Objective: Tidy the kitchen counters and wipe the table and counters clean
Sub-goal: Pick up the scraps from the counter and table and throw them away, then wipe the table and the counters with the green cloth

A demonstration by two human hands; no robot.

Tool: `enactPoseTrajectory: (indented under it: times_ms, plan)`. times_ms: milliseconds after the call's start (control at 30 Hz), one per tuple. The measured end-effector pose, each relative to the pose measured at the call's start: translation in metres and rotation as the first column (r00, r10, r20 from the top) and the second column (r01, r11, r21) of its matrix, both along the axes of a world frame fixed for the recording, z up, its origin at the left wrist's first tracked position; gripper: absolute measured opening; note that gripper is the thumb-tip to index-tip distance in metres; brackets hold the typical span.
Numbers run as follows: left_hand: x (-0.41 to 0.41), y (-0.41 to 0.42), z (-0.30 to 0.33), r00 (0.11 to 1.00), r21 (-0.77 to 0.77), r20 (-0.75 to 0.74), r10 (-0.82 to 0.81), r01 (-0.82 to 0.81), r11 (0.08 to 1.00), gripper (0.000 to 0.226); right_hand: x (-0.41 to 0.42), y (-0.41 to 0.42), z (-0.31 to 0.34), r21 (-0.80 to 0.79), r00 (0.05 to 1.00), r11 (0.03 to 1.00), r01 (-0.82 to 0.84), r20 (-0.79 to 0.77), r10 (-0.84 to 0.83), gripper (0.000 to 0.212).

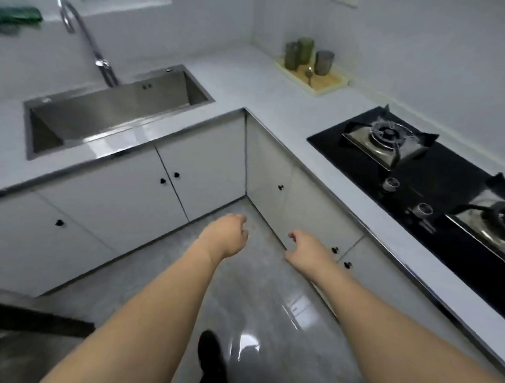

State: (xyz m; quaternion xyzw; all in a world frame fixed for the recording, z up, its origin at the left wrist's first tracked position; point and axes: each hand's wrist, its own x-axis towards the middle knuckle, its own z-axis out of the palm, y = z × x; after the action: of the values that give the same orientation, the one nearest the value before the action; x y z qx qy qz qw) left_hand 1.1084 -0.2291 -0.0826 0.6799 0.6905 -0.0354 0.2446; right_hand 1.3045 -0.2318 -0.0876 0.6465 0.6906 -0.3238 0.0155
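Beyond both hands, left hand (227,236), right hand (306,249), counter (249,85), untouched

Even cool light, floor (258,320) glare, soft blur, perhaps edge warping

Green cloth (18,16), perhaps, blurred at the left edge; gas hob (435,180) cut off at right.

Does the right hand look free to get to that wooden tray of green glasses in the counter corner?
Probably yes. The right hand holds nothing, and the white counter before the wooden tray of green glasses lies bare. The tray sits far back, so a step forward seems needed.
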Motion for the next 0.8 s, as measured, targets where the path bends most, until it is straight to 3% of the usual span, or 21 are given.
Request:
enactPoseTrajectory:
  times_ms: [267, 800]
  plan:
    - [-0.212, 0.065, 0.036, 0.975, 0.046, 0.001, 0.223, -0.223, 0.974, 0.044, -0.225, 0.1, 0.034, 0.066, 0.961, 0.966, -0.25, -0.105, 0.256, 0.049]
    - [-0.429, 0.284, 0.083, 0.859, 0.164, -0.048, 0.51, -0.497, 0.852, 0.04, -0.45, 0.375, 0.067, 0.086, 0.862, 0.876, -0.475, -0.155, 0.483, 0.052]
